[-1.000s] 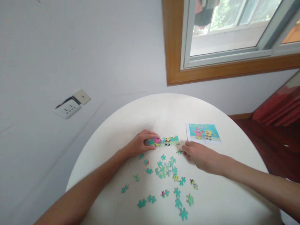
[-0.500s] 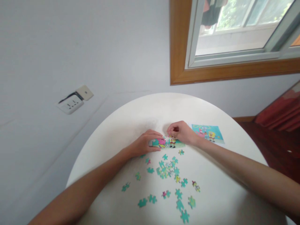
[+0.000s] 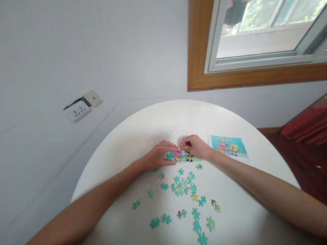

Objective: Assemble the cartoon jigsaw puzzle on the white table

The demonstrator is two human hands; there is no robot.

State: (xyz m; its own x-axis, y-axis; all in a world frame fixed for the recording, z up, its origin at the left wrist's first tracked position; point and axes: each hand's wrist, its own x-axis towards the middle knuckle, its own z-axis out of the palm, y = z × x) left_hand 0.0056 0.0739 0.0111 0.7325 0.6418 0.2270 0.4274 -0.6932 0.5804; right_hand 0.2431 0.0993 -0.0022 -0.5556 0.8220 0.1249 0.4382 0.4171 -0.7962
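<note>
A partly joined jigsaw puzzle [image 3: 176, 155] lies on the white table, showing a pink starfish figure and other cartoon figures. My left hand [image 3: 162, 153] clasps its left end, thumb along the near edge and fingers over the far edge. At the puzzle's far edge, my right hand [image 3: 194, 146] is closed in a pinch on a small puzzle piece [image 3: 180, 148], mostly hidden by the fingertips. That hand covers the puzzle's right part. Several loose teal and green pieces [image 3: 182, 186] are heaped on the near side of the puzzle.
The picture card [image 3: 230, 148] lies flat to the right, beyond my right forearm. More loose pieces [image 3: 196, 213] are scattered across the near part of the round table [image 3: 122, 217]. A wall with a socket [image 3: 77, 111] and a wood-framed window [image 3: 199, 81] stand behind.
My right hand has shifted slightly left along the puzzle's far edge, fingertips nearer the left hand. My left hand stays on the puzzle. The camera view has shifted slightly.
</note>
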